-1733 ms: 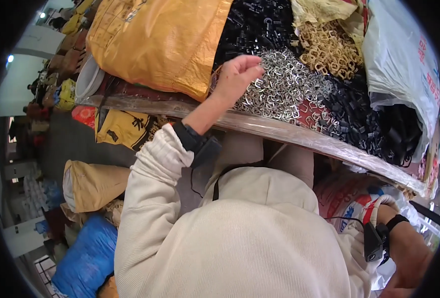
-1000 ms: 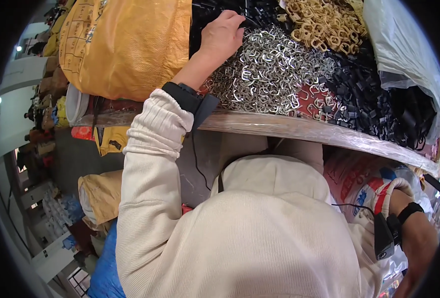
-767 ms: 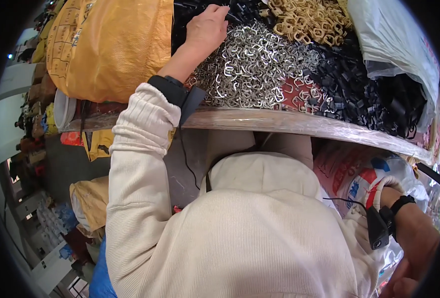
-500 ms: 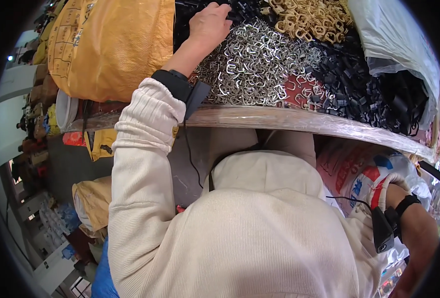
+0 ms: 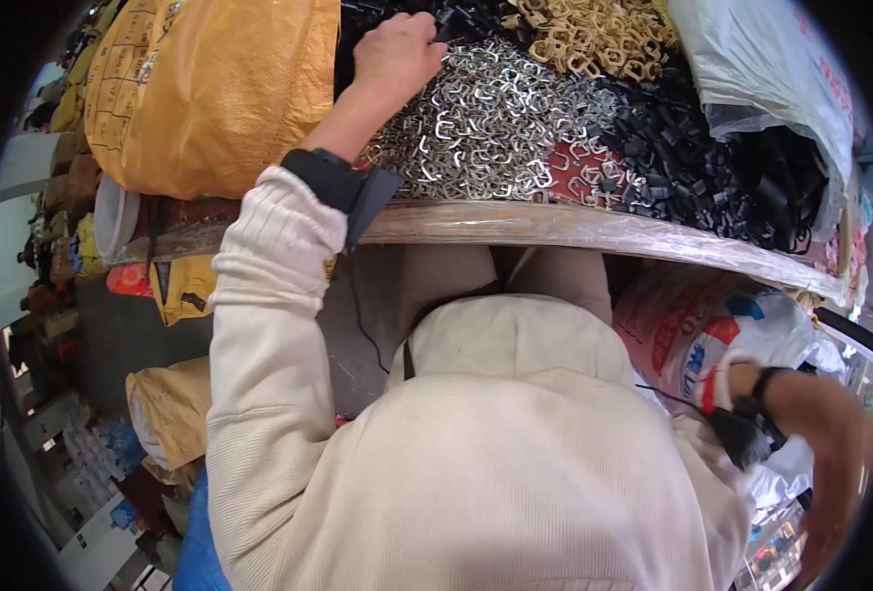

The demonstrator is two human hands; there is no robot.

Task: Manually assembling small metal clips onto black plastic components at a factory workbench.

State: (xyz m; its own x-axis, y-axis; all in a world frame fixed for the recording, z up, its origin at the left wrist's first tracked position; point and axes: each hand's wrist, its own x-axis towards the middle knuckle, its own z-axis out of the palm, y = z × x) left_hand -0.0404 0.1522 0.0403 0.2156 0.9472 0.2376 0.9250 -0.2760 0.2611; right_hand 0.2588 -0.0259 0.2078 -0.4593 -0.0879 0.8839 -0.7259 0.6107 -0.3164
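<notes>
- Left hand is stretched up over the desk, curled into a loose fist at the top edge of the heap of silver metal buckles, right where it meets the black buckles. The fingers are bent down into the hardware, so the grip looks clenched, but I honestly can't tell whether anything is actually pinched inside it.
- That arm has a cream ribbed sleeve and a black wrist strap with a flap hanging over the desk's front edge.
- The silver buckles sit mid-desk, piled loose. Gold buckles lie just behind them to the right, and a bigger spread of black plastic clips runs off to the right, partly under a clear plastic bag.
- A big yellow woven sack sits just left of the hand, touching the buckle pile's edge.
- Right hand is down low at the far right, well away from the desk, next to a white printed plastic bag. It's squashed by the lens edge, so no idea if its grip is released or closed. It wears a black wrist strap too.
</notes>
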